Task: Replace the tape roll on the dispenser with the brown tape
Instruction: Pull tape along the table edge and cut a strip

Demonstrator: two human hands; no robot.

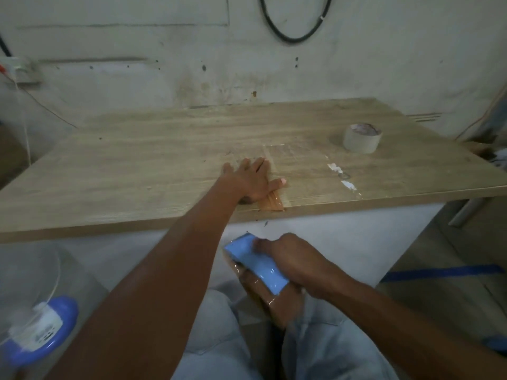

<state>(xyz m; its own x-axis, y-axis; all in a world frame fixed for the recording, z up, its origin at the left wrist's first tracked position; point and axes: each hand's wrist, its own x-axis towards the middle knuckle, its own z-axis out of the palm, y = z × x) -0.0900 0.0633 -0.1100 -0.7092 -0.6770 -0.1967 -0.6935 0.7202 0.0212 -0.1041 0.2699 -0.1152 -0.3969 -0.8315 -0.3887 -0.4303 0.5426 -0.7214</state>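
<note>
**Left hand flat on tape strip, right hand holding dispenser**

Your left hand [251,181] reaches to frame centre, fingers spread flat on the table [137,160], pressing a brown tape strip [271,202]. Lower centre, your right hand [295,263] has its fingers curled around the blue dispenser [253,260] with the brown tape [279,305]. A pale tape roll [362,138] stands upper right.

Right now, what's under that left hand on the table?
A strip of brown tape stuck on the table pokes out from under the left hand. How far it runs beneath the palm is hidden.
</note>
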